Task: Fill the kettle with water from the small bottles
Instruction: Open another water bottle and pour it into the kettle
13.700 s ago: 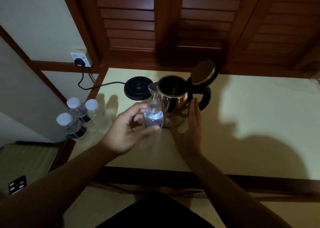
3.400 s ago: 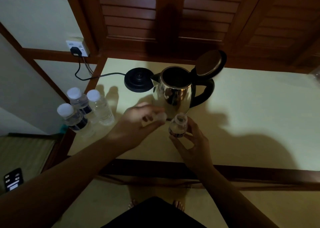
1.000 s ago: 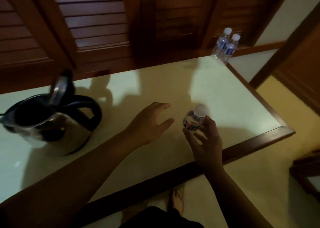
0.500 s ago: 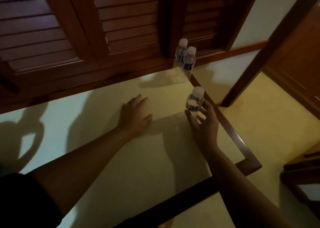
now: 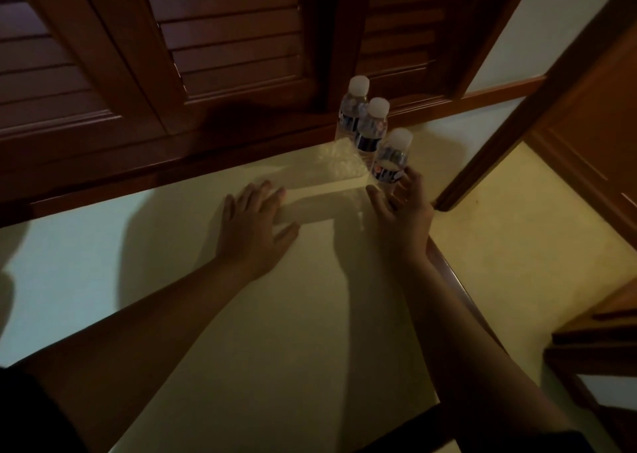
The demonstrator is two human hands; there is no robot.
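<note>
My right hand [image 5: 403, 208] grips a small capped water bottle [image 5: 393, 158] by its lower part, upright at the far right corner of the pale table [image 5: 275, 314]. The bottle stands right beside two more small capped bottles [image 5: 351, 111] [image 5: 374, 127] lined up in that corner. My left hand [image 5: 255, 225] rests flat on the table to the left of them, fingers spread and holding nothing. The kettle is out of view.
Dark wooden louvred shutters [image 5: 224, 39] rise directly behind the table. The table's wooden right edge [image 5: 448, 273] runs just under my right forearm, with yellowish floor [image 5: 517, 246] beyond it. A wooden door frame [image 5: 517, 115] and low wooden furniture [image 5: 603, 342] stand at the right.
My right hand has carried the capped bottle further toward the far right corner, up against the two bottles there. My left hand slid along the table with it. The view has swung away from the kettle.
</note>
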